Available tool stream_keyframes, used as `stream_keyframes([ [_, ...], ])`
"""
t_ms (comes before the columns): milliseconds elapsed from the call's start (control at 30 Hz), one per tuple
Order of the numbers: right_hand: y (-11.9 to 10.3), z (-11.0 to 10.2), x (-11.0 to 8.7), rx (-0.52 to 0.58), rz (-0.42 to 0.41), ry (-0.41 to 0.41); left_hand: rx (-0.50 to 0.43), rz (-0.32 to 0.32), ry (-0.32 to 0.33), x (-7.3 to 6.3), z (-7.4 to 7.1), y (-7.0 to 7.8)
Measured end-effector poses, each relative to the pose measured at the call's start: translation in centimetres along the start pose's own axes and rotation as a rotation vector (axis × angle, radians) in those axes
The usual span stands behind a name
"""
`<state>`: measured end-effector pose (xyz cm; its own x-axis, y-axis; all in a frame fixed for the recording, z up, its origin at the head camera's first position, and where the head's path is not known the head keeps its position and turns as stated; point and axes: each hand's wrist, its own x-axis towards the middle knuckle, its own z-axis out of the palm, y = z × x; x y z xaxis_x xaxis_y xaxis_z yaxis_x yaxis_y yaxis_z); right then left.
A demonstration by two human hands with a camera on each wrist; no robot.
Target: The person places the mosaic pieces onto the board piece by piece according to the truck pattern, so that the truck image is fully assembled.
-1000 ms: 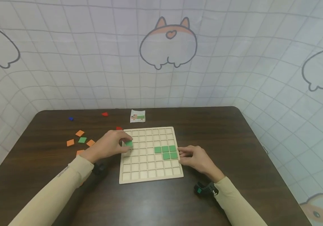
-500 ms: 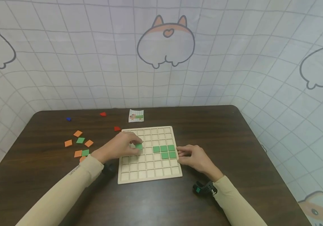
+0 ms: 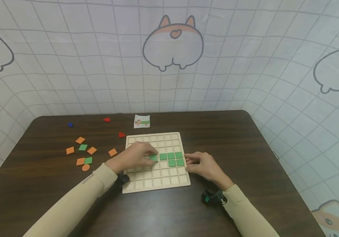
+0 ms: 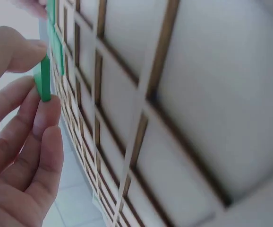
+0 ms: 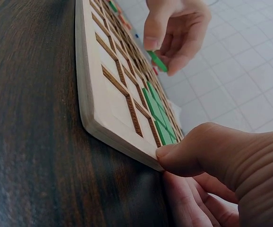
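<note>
My left hand (image 3: 136, 154) is over the middle of a pale wooden grid board (image 3: 157, 188). Between thumb and fingertips it pinches a small green square tile (image 4: 43, 80), raised above the cells and tilted in the left wrist view. Several green tiles (image 3: 171, 155) fill cells in two rows at the board's right side, just right of the pinched one. My right hand (image 3: 205, 166) holds the right edge of the board, thumb (image 5: 174, 156) on the rim and the other fingers below it.
Left of the board lie loose orange tiles (image 3: 80, 140), green tiles (image 3: 83, 147) and an orange round piece (image 3: 86, 168). Red pieces (image 3: 122, 135) and a blue piece (image 3: 70, 124) are farther back. A printed pattern card (image 3: 142, 121) lies behind the board on the dark table (image 3: 216, 131).
My left hand has carried the green tile rightward across the board, from its left columns to beside the placed green tiles. The right hand has stayed at the board's edge.
</note>
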<state>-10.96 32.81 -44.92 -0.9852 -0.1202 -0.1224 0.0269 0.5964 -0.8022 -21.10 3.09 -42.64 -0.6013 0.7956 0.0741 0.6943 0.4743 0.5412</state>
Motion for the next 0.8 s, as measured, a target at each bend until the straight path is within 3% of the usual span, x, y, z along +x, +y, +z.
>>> stream_keyframes([
  [400,0.1,0.0,0.1,-0.004,-0.004,0.000,0.031,0.055,-0.003,0.9,1.7,1.2],
  [800,0.1,-0.1,-0.1,-0.005,-0.014,-0.014,0.053,0.080,-0.023,1.6,2.4,2.0],
])
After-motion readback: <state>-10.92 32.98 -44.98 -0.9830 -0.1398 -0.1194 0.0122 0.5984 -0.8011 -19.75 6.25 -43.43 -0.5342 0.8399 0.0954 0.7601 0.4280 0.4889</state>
